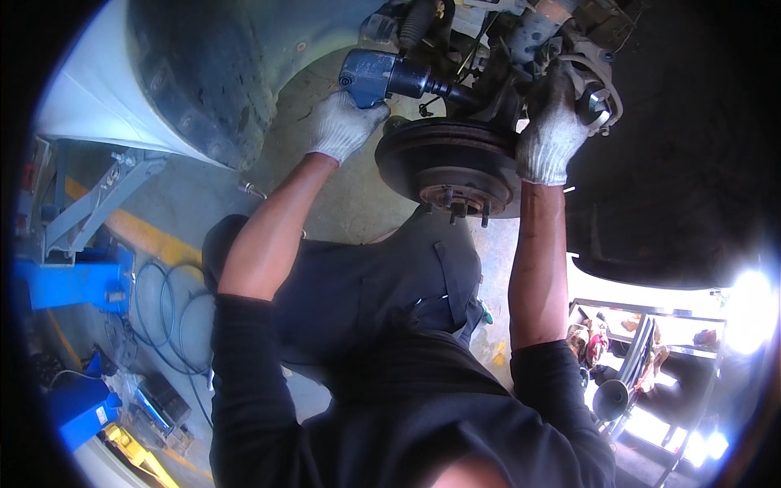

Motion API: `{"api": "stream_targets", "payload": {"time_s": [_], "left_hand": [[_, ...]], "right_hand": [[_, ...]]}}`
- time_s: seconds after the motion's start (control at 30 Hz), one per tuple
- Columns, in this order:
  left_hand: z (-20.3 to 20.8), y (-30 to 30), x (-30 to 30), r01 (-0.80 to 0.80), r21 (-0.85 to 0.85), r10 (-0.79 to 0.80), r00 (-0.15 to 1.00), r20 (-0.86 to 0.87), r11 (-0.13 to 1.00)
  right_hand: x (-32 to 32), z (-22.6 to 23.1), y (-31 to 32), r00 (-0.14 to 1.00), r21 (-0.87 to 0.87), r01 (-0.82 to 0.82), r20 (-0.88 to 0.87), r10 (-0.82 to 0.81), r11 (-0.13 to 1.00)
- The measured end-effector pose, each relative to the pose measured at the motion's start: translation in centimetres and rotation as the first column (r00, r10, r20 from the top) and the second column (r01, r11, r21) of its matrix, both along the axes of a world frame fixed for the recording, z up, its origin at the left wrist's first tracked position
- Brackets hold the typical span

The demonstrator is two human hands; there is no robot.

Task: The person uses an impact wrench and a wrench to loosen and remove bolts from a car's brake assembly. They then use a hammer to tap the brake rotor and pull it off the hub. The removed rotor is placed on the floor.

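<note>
My left hand (346, 124), in a white knit glove, is closed around the grip of a dark blue impact wrench (368, 75). The wrench lies level, its black socket end pointing right into the suspension parts above the brake disc (443, 154). Studs stick out of the hub (465, 195) on the disc's near face. Also gloved, my right hand (557, 130) is raised to the right of the disc, against the metal knuckle and bracket parts (587, 69). Its fingers look curled there; what they grip is hidden.
A pale fender (98, 98) and dark wheel-arch liner (199, 73) fill the upper left. A blue lift arm (77, 281) and coiled hose (163, 309) lie at left. Lower right stands a metal cart (683, 325) with rags and parts. A dark panel (651, 228) hangs at right.
</note>
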State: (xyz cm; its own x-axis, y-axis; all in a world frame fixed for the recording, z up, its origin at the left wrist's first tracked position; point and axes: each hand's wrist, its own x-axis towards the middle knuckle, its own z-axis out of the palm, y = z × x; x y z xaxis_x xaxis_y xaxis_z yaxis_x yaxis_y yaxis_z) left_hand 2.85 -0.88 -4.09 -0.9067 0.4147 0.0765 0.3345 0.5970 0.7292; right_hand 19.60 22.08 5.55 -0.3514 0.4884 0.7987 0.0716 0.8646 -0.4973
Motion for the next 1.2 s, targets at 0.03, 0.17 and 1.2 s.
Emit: {"api": "stream_targets", "payload": {"time_s": [0.03,0.17,1.2], "left_hand": [[-0.1,0.0,0.0,0.011,0.023,-0.011,1.000,-0.006,1.000],[-0.4,0.2,0.1,0.010,0.125,-0.012,1.000,0.018,0.992],[-1.3,0.3,0.0,0.074,0.115,-0.072,0.997,-0.015,0.991]], "right_hand": [[0.1,0.0,-0.1,1.000,0.007,-0.001,-0.004,0.001,1.000],[0.0,0.1,-0.2,0.999,0.060,0.024,0.030,-0.026,0.998],[0.9,0.7,-0.2,0.916,0.615,0.268,0.077,-0.394,0.742]]}}
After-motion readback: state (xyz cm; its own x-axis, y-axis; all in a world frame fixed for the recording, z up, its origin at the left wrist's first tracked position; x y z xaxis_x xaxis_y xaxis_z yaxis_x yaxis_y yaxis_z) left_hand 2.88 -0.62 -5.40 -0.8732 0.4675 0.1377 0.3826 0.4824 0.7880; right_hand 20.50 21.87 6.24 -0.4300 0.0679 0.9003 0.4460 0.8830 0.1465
